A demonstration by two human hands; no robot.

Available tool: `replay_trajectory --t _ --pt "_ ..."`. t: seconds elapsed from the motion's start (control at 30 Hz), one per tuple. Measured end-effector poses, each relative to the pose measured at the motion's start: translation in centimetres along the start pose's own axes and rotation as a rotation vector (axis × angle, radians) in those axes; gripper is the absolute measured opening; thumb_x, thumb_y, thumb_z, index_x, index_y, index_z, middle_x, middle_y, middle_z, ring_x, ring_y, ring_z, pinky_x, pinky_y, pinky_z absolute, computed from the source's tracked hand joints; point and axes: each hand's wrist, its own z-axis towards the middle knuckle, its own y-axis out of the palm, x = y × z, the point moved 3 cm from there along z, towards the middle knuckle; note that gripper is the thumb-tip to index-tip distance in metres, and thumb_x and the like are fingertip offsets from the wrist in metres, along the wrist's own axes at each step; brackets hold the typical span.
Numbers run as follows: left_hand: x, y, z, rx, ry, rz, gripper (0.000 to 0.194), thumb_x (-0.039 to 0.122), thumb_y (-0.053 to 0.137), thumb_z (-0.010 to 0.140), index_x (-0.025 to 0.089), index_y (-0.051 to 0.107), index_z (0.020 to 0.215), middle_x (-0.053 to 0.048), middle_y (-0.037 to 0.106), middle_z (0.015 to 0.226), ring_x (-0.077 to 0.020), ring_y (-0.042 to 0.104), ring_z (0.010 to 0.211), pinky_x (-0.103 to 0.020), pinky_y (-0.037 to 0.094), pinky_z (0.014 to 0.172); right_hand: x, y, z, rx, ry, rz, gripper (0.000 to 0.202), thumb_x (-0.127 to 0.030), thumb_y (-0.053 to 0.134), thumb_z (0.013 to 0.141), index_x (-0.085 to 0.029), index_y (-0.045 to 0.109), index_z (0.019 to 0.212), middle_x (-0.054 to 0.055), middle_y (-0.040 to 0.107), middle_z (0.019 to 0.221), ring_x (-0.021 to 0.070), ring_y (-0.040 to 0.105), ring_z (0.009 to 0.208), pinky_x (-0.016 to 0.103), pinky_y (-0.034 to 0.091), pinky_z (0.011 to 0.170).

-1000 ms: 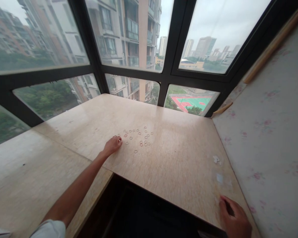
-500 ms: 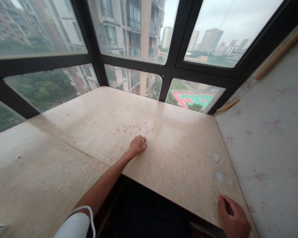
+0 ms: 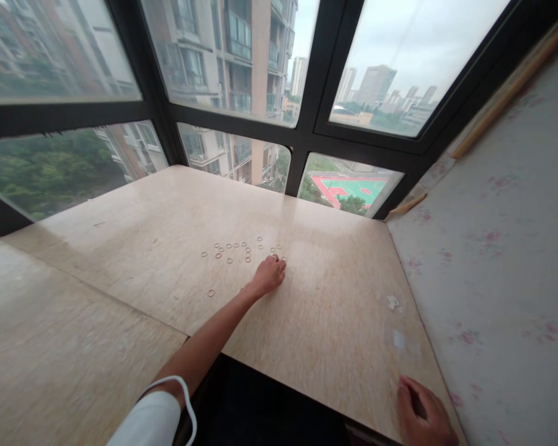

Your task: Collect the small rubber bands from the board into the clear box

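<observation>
My left hand [image 3: 270,274] reaches across the stone-look tabletop with its fingers bent down and closed at the right end of a loose group of small thin rings. A ring [image 3: 284,259] lies just beyond its fingertips; whatever they pinch is hidden. Most rings are pale or brownish, and one reddish ring [image 3: 218,256] sits to the left. Nearer me, a single ring [image 3: 211,293] lies apart, and part of another [image 3: 242,289] shows beside my left wrist. By the table's right front edge rests my right hand [image 3: 425,412], loosely curled, with nothing visible in it.
Small clear plastic bags with white bits [image 3: 393,303] and a white label [image 3: 398,339] lie near the right wall [image 3: 483,260]. Dark-framed windows [image 3: 302,145] border the far side. A seam [image 3: 121,299] crosses the tabletop [image 3: 335,310] on the left.
My left hand has moved right along the rings, uncovering part of a ring by its wrist. The camera view has shifted slightly. My right hand stays curled in place.
</observation>
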Motion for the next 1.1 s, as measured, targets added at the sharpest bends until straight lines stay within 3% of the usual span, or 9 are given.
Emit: replay_trajectory --t 0.07,0.17,0.37,0.5,0.67,0.77,0.97,1.1 --pt "0.6 0.2 -0.8 -0.033 0.083 -0.017 0.022 0.028 0.048 0.087 0.021 0.063 0.102 -0.009 0.059 0.104 -0.0211 0.055 0.099 -0.03 0.042 0.084 -0.1 0.0 0.0 0.019 -0.03 -0.005 0.041 -0.047 0.045 0.089 -0.014 0.068 0.084 0.011 0.07 0.081 0.0225 0.065 0.072 0.033 0.049 0.071" --pt "-0.5 -0.4 -1.9 -0.04 0.103 -0.009 0.027 0.025 0.049 0.086 0.018 0.058 0.111 -0.01 0.06 0.106 -0.0218 0.056 0.099 -0.031 0.042 0.085 -0.4 -0.1 0.1 0.019 -0.064 -0.014 0.039 -0.045 0.045 0.09 -0.013 0.068 0.084 0.011 0.07 0.08 0.0222 0.065 0.071 0.033 0.049 0.07" --pt "-5.8 -3.5 -2.7 0.104 -0.194 0.054 0.021 0.028 0.045 0.089 0.015 0.056 0.102 -0.011 0.063 0.097 -0.023 0.057 0.092 -0.033 0.043 0.078 -0.6 -0.2 0.2 0.019 -0.087 -0.057 0.037 -0.041 0.045 0.091 -0.012 0.067 0.085 0.011 0.069 0.08 0.0228 0.065 0.072 0.033 0.048 0.07" --pt "-7.9 -4.9 -2.2 0.192 -0.249 0.041 0.02 0.025 0.044 0.089 0.016 0.054 0.103 -0.011 0.063 0.101 -0.0227 0.057 0.094 -0.032 0.042 0.078 -0.7 -0.2 0.3 0.018 -0.092 -0.079 0.036 -0.04 0.046 0.091 -0.012 0.067 0.086 0.011 0.07 0.08 0.023 0.065 0.072 0.033 0.048 0.069" --pt "-8.6 -4.9 -2.0 0.006 -0.129 0.088 0.021 0.022 0.041 0.088 0.017 0.06 0.095 -0.011 0.063 0.098 -0.0222 0.059 0.089 -0.031 0.042 0.071 -0.8 -0.2 0.3 -0.002 -0.055 -0.096 0.035 -0.041 0.046 0.091 -0.013 0.066 0.087 0.012 0.07 0.082 0.0238 0.065 0.073 0.033 0.048 0.069" --pt "-9.2 -5.5 -3.0 -0.021 -0.126 0.142 0.025 0.026 0.04 0.089 0.016 0.062 0.085 -0.011 0.063 0.093 -0.0225 0.059 0.084 -0.031 0.041 0.067 -0.9 -0.3 0.3 0.007 -0.054 -0.101 0.034 -0.04 0.047 0.09 -0.013 0.067 0.087 0.012 0.069 0.081 0.0241 0.065 0.072 0.034 0.049 0.069" --pt "-10.8 -7.9 -5.5 0.035 -0.268 0.101 0.019 0.028 0.044 0.086 0.018 0.06 0.086 -0.008 0.065 0.087 -0.0216 0.058 0.082 -0.03 0.039 0.065 -0.9 -0.4 0.4 0.0 -0.032 -0.091 0.033 -0.041 0.048 0.089 -0.014 0.068 0.085 0.011 0.07 0.08 0.024 0.065 0.071 0.034 0.05 0.069" --pt "-8.8 -8.4 -6.6 0.128 -0.339 -0.063 0.018 0.029 0.045 0.087 0.018 0.058 0.085 -0.006 0.064 0.084 -0.0186 0.057 0.075 -0.029 0.038 0.064 -0.7 -0.3 0.3 -0.029 -0.007 -0.086 0.035 -0.043 0.048 0.088 -0.014 0.068 0.086 0.012 0.07 0.082 0.0243 0.065 0.073 0.035 0.05 0.071"
